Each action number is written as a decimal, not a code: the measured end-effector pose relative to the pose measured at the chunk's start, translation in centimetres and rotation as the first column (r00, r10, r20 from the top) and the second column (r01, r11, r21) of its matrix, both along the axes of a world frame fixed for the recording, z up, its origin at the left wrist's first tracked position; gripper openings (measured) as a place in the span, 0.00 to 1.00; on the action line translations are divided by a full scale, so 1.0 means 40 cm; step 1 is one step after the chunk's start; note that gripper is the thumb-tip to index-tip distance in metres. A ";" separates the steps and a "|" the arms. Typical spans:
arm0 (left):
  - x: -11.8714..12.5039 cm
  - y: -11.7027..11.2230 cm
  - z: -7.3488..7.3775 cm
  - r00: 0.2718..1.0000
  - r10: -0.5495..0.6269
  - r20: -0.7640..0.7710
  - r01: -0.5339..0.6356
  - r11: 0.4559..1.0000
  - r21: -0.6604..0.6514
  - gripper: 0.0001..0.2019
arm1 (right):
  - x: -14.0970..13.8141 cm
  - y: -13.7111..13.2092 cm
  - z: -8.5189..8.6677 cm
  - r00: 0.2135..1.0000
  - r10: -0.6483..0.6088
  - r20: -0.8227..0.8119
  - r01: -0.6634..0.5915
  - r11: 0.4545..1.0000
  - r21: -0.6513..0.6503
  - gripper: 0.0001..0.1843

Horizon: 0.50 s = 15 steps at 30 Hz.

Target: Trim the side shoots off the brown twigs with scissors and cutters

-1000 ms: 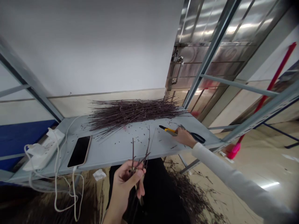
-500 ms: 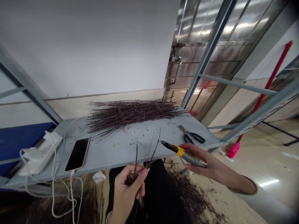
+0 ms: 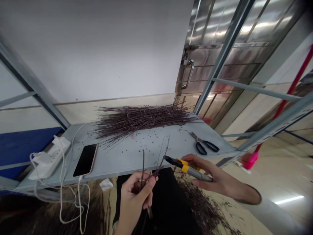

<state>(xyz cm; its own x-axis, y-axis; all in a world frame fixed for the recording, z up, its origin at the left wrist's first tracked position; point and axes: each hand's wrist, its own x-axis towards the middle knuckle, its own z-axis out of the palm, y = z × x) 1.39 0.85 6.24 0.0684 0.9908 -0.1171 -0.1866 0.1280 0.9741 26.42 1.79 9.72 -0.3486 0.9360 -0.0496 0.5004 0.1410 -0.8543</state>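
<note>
Head view: nearest, the left hand (image 3: 137, 199) curls its fingers tight around a few thin dark twigs (image 3: 142, 163), which stand nearly upright over the near edge of the shelf, tips pointing far. Just right of them, the right hand (image 3: 215, 179) wraps its fingers around yellow-and-grey pliers (image 3: 188, 169), their long axis running leftward, black nose just beside the twigs. Farther along the grey metal shelf (image 3: 117, 161) lie black-handled scissors (image 3: 204, 145), a phone (image 3: 85, 160) and a long heap of twigs (image 3: 144, 119).
</note>
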 end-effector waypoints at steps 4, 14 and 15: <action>0.003 0.002 -0.004 1.000 -0.010 -0.001 0.010 1.000 -0.006 0.17 | 0.007 0.004 0.004 0.999 0.022 -0.028 -0.023 1.000 -0.021 0.28; -0.003 0.006 0.003 1.000 0.010 -0.004 -0.010 1.000 0.016 0.16 | 0.011 0.008 0.013 0.997 0.048 -0.054 -0.053 0.994 -0.090 0.27; -0.004 0.005 0.005 1.000 0.008 -0.004 -0.008 1.000 0.018 0.16 | 0.010 0.007 0.013 0.997 0.046 -0.057 -0.052 0.994 -0.097 0.27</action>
